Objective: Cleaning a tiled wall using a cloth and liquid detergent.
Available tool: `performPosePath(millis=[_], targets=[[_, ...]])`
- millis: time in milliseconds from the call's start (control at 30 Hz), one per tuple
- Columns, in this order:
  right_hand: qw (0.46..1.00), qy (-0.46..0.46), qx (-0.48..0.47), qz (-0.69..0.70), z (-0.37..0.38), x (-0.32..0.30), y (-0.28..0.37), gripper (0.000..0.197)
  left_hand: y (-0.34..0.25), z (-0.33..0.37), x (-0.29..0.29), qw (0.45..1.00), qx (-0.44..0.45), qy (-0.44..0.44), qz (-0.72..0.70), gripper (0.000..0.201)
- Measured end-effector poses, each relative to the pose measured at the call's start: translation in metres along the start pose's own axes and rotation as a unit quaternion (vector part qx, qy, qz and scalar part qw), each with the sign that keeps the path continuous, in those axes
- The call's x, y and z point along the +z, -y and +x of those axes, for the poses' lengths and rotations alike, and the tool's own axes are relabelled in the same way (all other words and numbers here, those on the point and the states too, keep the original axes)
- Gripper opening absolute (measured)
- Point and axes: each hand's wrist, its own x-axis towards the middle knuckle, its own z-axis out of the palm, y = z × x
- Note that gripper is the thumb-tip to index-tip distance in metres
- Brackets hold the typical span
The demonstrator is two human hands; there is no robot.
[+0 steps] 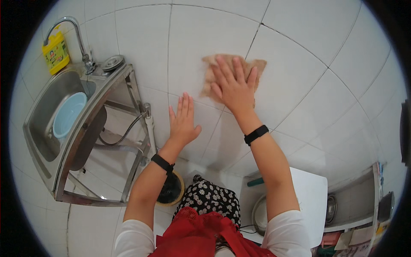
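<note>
With its fingers spread, my right hand (pixel 237 91) lies flat over a tan cloth (pixel 252 68), pressing it against the white tiled wall (pixel 295 51). The cloth is rumpled, and its edges stick out around the fingers, slightly blurred on the left. Lower and to the left, my left hand (pixel 184 122) is open with nothing in it. Its fingers point up and its palm faces the tiles; whether it touches them I cannot tell. Black bands circle both wrists.
On the left stands a metal-framed sink (pixel 36 115) holding a light blue basin (pixel 70 113), with a curved faucet (pixel 79 38) and a yellow jug (pixel 55 52) behind. A bin (pixel 182 190) sits low beside it. At lower right are a white board (pixel 310 192) and a shelf (pixel 351 201).
</note>
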Motion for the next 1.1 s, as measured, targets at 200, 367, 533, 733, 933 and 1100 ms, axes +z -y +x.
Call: performPosePath(millis=[200,367,533,733,933,1100], targets=[[0.986,0.042,-0.152,0.048,-0.049,0.009,-0.001,0.05,0.0,-0.002,0.0,1.0,0.023,0.001,0.003,0.108],[0.998,-0.001,-0.016,0.058,0.002,-0.005,0.002,0.042,0.003,-0.002,0.0,1.0,0.022,-0.003,-0.01,0.108],[0.995,0.04,-0.078,0.052,-0.055,0.005,0.009,0.039,0.001,-0.001,-0.002,1.0,0.024,-0.001,-0.009,0.109],[0.998,0.005,-0.015,0.053,-0.008,-0.007,-0.001,0.041,0.001,-0.002,-0.001,1.0,0.013,0.008,-0.01,0.109],[0.997,0.024,-0.064,0.042,-0.05,0.001,0.006,0.04,-0.002,-0.003,-0.005,1.0,0.011,0.015,-0.014,0.108],[0.997,0.012,-0.034,0.064,-0.02,-0.008,0.0,0.042,-0.003,-0.003,-0.004,1.0,0.011,0.012,-0.015,0.109]])
